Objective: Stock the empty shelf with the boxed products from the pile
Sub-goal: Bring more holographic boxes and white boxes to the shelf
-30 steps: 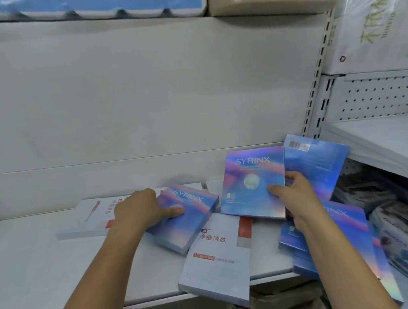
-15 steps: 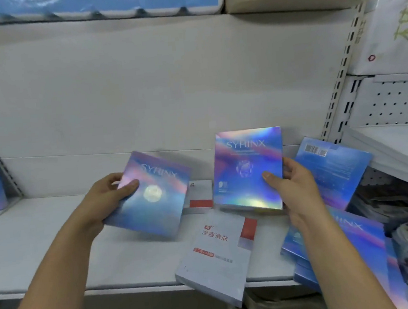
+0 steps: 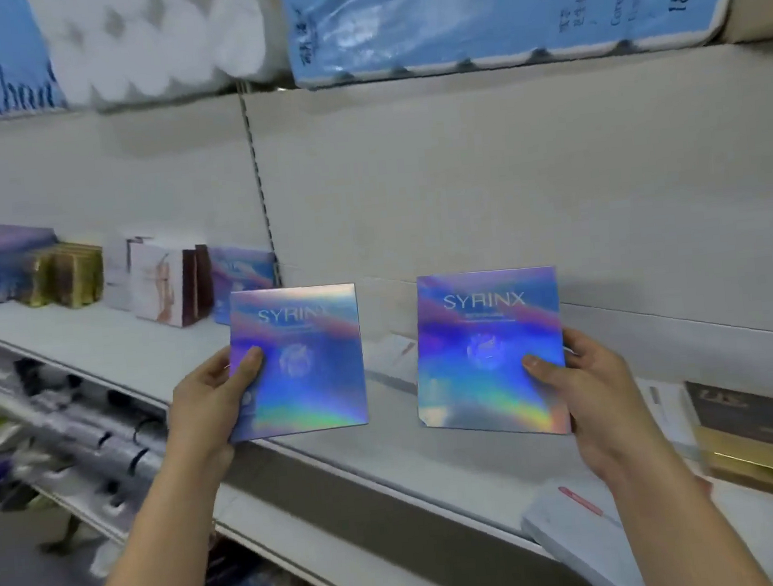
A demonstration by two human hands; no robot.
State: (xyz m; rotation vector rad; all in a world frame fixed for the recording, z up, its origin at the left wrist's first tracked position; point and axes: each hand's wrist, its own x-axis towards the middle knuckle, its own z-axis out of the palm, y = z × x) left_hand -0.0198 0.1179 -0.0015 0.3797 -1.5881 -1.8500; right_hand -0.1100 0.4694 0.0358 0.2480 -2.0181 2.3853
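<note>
**Two SYRINX boxes held up before the shelf (image 3: 137,347)**

The left SYRINX box (image 3: 299,361) was gripped at its lower left edge by the left hand (image 3: 207,402), thumb across the holographic front and fingers curled behind; the right SYRINX box (image 3: 488,354) was gripped at its lower right edge by the right hand (image 3: 589,387) in the same way; both boxes stood upright with their fronts to the camera, side by side with a gap between them, raised in front of the white shelf and not touching it; a white box (image 3: 390,362) lay flat on the shelf behind that gap; further left on the shelf a row of upright boxes (image 3: 164,284) stood against the back panel (image 3: 507,198), among them gold ones and another blue holographic one; at the right end lay a white box with a red stripe (image 3: 577,519), overhanging the front edge, and beside it a dark and gold box (image 3: 751,429); above, packs of toilet paper (image 3: 490,8) filled the upper shelf
</note>
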